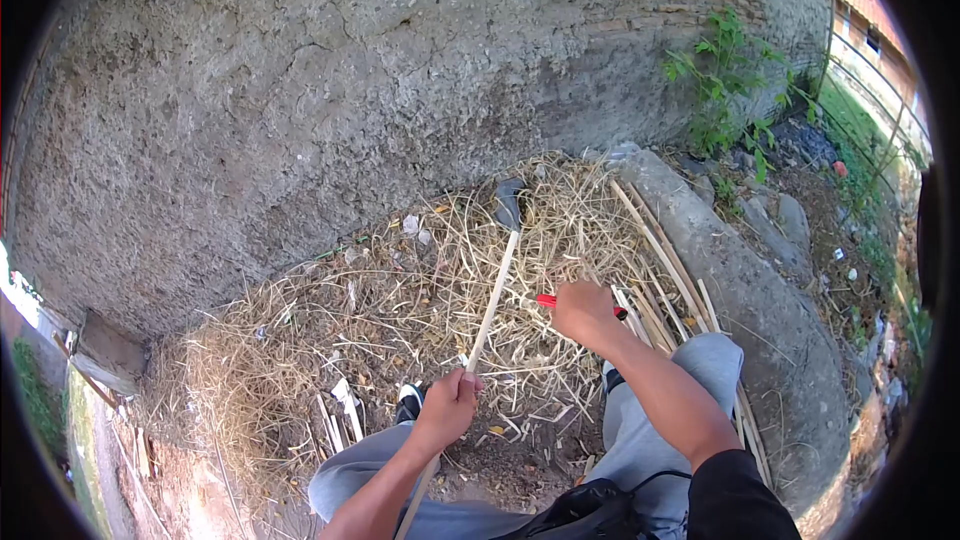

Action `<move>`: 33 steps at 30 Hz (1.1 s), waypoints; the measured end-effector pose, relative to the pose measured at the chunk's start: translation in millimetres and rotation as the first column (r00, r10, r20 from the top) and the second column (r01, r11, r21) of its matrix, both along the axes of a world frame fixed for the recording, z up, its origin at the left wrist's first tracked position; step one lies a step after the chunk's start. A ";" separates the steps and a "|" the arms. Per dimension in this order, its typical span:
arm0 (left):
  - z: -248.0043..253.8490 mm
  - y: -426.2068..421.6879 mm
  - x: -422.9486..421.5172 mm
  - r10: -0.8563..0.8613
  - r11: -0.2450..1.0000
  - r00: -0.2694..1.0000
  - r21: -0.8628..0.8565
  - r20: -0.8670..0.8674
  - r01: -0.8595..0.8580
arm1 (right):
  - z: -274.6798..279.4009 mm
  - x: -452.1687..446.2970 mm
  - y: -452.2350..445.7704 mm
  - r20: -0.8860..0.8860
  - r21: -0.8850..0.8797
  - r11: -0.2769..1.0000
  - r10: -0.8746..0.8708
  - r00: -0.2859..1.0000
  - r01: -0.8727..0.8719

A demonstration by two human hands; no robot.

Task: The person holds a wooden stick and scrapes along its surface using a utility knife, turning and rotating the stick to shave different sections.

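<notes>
My left hand [447,407] is closed around a long pale wooden strip [494,302], possibly split bamboo. The strip slants away from me, its far end against a dark grey piece [509,202] on the straw, and its near end runs back between my legs. To the right of the strip, my right hand [584,313] is a fist around a red-handled tool [546,300]. Red shows on the left of the fist and a dark end on the right; the tool's kind is not clear. The tool is apart from the strip.
A rough plastered wall [330,90] stands ahead. Loose straw and shavings [270,370] cover the ground. Several more strips [660,250] lie beside a large stone slab [740,300] on my right. Short pieces [335,425] lie near my left shoe [409,404]. A green plant [725,75] grows by the wall.
</notes>
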State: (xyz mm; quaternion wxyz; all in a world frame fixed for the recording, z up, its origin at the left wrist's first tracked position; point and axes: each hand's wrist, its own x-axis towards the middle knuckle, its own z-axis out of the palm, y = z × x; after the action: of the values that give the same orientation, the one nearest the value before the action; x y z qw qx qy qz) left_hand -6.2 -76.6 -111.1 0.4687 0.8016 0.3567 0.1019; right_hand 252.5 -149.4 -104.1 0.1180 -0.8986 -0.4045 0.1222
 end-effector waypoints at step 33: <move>7.4 -29.1 13.3 -0.011 0.992 1.000 0.124 -0.009 0.012 | 8.4 -30.7 -8.3 -0.062 0.138 0.968 0.220 0.973 -0.210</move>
State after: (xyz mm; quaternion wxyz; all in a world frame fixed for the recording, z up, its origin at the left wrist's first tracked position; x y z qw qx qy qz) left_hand 7.1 -105.7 -103.7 0.4173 0.8316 0.3470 0.1177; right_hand 221.9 -157.7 -95.7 0.1780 -0.8344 -0.5019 0.1423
